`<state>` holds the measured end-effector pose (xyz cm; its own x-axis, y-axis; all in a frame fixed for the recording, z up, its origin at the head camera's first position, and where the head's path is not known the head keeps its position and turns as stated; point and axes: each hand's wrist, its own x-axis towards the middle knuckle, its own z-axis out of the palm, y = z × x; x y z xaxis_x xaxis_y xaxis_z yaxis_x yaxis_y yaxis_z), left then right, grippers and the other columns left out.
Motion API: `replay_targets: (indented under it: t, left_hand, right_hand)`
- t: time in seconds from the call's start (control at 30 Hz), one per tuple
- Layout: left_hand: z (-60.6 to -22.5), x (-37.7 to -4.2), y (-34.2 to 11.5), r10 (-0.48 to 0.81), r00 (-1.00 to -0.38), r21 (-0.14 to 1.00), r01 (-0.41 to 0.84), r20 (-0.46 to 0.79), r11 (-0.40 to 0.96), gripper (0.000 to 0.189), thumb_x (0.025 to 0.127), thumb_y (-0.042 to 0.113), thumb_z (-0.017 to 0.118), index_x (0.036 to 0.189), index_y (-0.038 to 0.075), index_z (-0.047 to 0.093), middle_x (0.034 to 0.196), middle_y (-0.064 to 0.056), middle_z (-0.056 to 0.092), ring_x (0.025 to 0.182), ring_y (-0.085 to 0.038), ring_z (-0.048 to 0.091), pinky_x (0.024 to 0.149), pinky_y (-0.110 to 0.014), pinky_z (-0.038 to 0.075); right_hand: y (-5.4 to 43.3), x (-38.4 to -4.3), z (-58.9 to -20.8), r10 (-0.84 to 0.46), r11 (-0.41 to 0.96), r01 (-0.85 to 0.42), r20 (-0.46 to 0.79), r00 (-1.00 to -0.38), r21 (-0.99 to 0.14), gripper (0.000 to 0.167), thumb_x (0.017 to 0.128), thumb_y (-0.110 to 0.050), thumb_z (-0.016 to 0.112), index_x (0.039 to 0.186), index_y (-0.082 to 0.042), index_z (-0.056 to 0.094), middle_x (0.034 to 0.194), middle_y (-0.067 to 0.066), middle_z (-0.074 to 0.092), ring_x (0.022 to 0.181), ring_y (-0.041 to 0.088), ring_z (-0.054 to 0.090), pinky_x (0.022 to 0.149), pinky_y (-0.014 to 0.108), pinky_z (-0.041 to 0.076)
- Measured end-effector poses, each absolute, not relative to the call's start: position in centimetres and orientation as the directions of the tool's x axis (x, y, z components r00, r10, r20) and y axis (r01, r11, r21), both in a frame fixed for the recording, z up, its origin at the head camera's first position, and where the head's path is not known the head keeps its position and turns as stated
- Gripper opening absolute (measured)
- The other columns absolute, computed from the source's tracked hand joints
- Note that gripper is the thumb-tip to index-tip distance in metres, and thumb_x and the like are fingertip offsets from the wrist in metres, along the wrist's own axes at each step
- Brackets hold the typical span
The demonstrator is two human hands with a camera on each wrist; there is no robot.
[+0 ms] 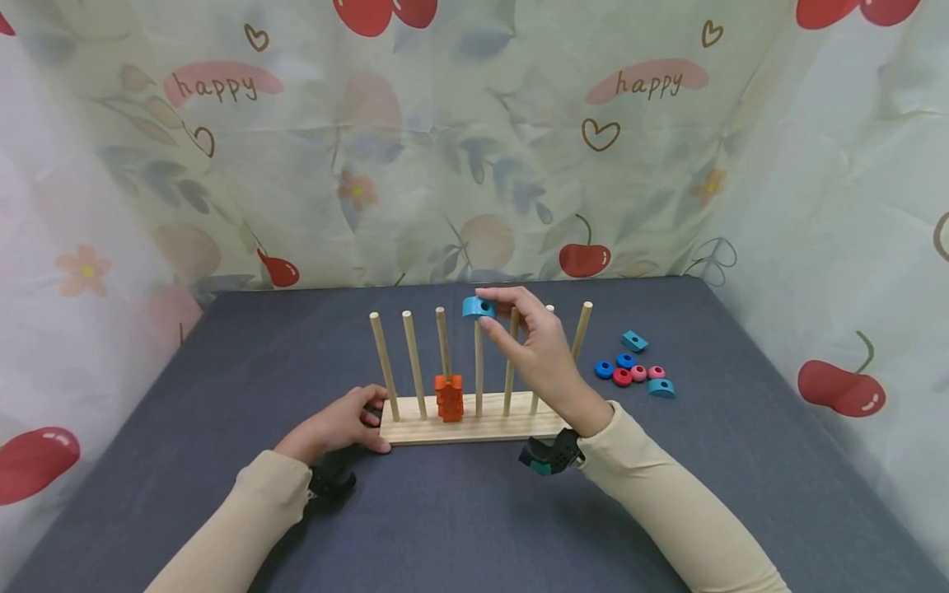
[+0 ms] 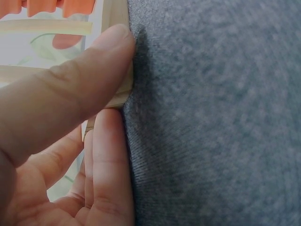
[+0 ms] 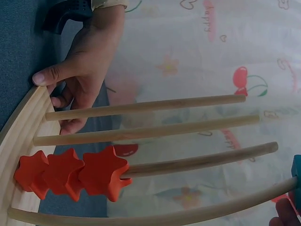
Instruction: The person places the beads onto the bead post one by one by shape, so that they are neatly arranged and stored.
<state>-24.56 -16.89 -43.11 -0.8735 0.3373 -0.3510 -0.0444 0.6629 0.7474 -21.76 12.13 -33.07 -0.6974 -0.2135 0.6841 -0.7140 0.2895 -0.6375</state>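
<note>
A wooden base (image 1: 474, 430) with several upright pegs stands on the table. My left hand (image 1: 337, 422) grips its left end, the thumb (image 2: 70, 89) on one side and fingers curled at the end. Over the top of the middle peg (image 1: 479, 371), my right hand (image 1: 544, 354) pinches a light-blue arched block (image 1: 474, 308) with a hole between thumb and fingertips. In the right wrist view the peg's tip meets the blue block (image 3: 297, 176); whether it has entered a hole I cannot tell. Orange star-shaped beads (image 3: 104, 173) are stacked on the neighbouring peg.
Right of the base lie two more light-blue blocks (image 1: 634, 341), blue rings (image 1: 604, 370), a red ring (image 1: 622, 377) and pink rings (image 1: 656, 373). A patterned curtain (image 1: 474, 165) surrounds the dark table (image 1: 445, 519) at the back and sides.
</note>
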Motion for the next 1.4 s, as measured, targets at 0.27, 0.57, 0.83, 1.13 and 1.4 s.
replay_targets:
  t: [0.27,0.57,0.83,1.13,1.4]
  left_hand:
    - [-43.3,-24.6,-16.9,0.338,-0.876,0.746,-0.038,-0.346,0.664,0.077,0.069,0.010,0.087,0.133,0.002,0.046,0.124,-0.015,0.042,0.109,-0.027,0.051,0.089,-0.040,0.047]
    - [-43.2,-24.6,-16.9,0.331,-0.876,0.744,-0.046,-0.351,0.667,0.077,0.069,0.010,0.087,0.134,0.002,0.045,0.125,-0.016,0.042,0.109,-0.028,0.051,0.090,-0.041,0.047]
    - [-43.1,-24.5,-16.8,0.328,-0.879,0.739,-0.039,-0.345,0.673,0.075,0.070,0.009,0.087,0.133,0.002,0.046,0.124,-0.016,0.042,0.109,-0.028,0.052,0.089,-0.040,0.047]
    - [-43.2,-24.4,-16.8,0.335,-0.880,0.744,-0.030,-0.337,0.668,0.075,0.070,0.009,0.087,0.132,0.002,0.046,0.123,-0.016,0.042,0.108,-0.028,0.052,0.089,-0.040,0.047]
    - [-43.0,-24.4,-16.9,0.342,-0.879,0.743,-0.022,-0.334,0.668,0.075,0.070,0.009,0.086,0.133,0.001,0.046,0.123,-0.016,0.042,0.108,-0.028,0.052,0.089,-0.040,0.047]
  right_hand:
    - [12.1,-22.0,-33.1,-0.219,0.319,-0.686,0.653,-0.725,-0.654,0.034,0.093,-0.008,0.063,0.126,-0.007,0.059,0.106,0.006,0.062,0.081,0.014,0.050,0.062,0.023,0.034]
    - [12.1,-21.9,-32.8,-0.244,0.342,-0.634,0.587,-0.772,-0.693,0.032,0.094,-0.015,0.064,0.126,-0.011,0.061,0.109,0.005,0.061,0.084,0.014,0.052,0.065,0.024,0.038]
    - [12.1,-21.8,-33.3,-0.253,0.350,-0.578,0.519,-0.816,-0.738,0.040,0.094,-0.017,0.065,0.131,-0.009,0.052,0.116,0.006,0.059,0.093,0.018,0.054,0.076,0.033,0.045]
    - [12.1,-21.8,-35.2,-0.215,0.260,-0.505,0.461,-0.861,-0.823,0.037,0.093,-0.015,0.064,0.127,-0.009,0.049,0.113,0.009,0.057,0.099,0.019,0.056,0.087,0.030,0.047]
    - [11.9,-21.2,-37.3,-0.203,0.261,-0.416,0.371,-0.906,-0.871,0.029,0.094,-0.015,0.064,0.120,-0.006,0.053,0.106,0.011,0.058,0.096,0.021,0.056,0.086,0.035,0.048]
